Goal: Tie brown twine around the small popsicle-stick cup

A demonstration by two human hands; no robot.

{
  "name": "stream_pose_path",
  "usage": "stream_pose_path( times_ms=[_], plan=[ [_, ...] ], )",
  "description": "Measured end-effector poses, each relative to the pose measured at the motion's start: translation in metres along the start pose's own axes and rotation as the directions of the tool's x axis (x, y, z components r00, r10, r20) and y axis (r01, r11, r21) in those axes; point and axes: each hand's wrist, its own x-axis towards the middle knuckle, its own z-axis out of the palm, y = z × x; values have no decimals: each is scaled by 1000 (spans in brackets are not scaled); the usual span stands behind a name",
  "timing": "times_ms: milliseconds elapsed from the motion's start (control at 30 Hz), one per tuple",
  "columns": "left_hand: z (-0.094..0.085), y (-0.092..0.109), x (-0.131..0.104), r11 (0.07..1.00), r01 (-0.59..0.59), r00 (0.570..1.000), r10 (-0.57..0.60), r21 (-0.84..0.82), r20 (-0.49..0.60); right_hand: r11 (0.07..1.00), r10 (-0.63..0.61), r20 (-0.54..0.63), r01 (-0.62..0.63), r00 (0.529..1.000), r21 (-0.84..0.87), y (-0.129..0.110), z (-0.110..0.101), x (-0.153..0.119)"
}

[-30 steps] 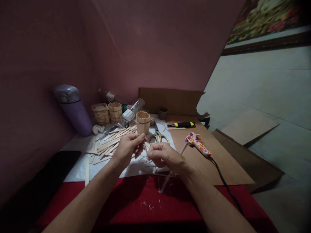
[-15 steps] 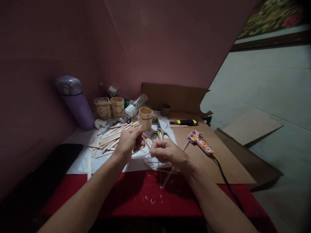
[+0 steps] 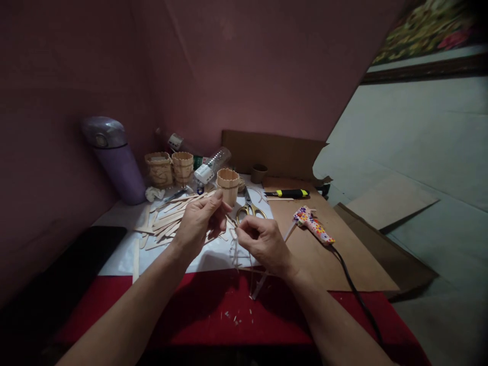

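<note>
My left hand (image 3: pixel 204 218) pinches one end of a short piece of twine (image 3: pixel 231 220), thumb and fingertips pressed together. Its other end runs into my right hand (image 3: pixel 263 241), whose fingers are closed on it; loose strands hang below. Just beyond my hands stands a small wooden-stick cup (image 3: pixel 227 189) with a cord tied round its upper part. Gold-handled scissors (image 3: pixel 250 209) lie behind my right hand on white paper. Left of my left hand spreads a pile of wooden craft sticks (image 3: pixel 168 223).
Two more stick cups (image 3: pixel 159 170), clear plastic bottles (image 3: pixel 211 165) and a purple flask (image 3: pixel 122 168) stand or lie at the back left. On the cardboard (image 3: pixel 343 259) at right are a flower-patterned glue gun (image 3: pixel 313 224) with a cord and a black-yellow cutter knife (image 3: pixel 292 193). A dark pot (image 3: pixel 259 173) stands behind.
My right hand has turned and its fingers have curled in more around the twine. My left hand stays in nearly the same place. The view has shifted slightly.
</note>
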Motion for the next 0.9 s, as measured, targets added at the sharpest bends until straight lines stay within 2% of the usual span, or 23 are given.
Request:
stream_pose_path(
  times_ms=[33,100,167,233,300,400,533,767,900],
  plan=[
    [0,1,-1,1000,9,1000,-8,-18,21,985,-97,-57,88,994,-145,1,1,0],
    [0,1,-2,999,23,998,-21,-31,63,882,-291,-94,229,952,-411,4,1,0],
    [0,-1,-3,1000,0,995,3,-24,103,759,-413,-84,292,907,-581,7,-1,0],
    [0,-3,-4,999,-45,990,47,-19,135,682,-476,-103,293,873,-670,9,-3,0],
    [0,-5,-4,998,-67,983,66,-2,172,645,-520,-146,274,842,-713,10,-7,0],
    [0,-7,-5,997,-47,973,31,62,229,629,-563,-192,265,804,-731,12,-11,-1],
    [1,-8,-5,994,-20,970,-6,105,241,622,-601,-217,280,769,-731,14,-13,-1],
    [2,-7,-5,995,-3,968,-23,101,251,644,-593,-225,287,773,-709,14,-12,-2],
    [2,-7,-6,994,3,965,-31,110,259,619,-610,-200,303,767,-725,15,-13,-2]
  ],
)
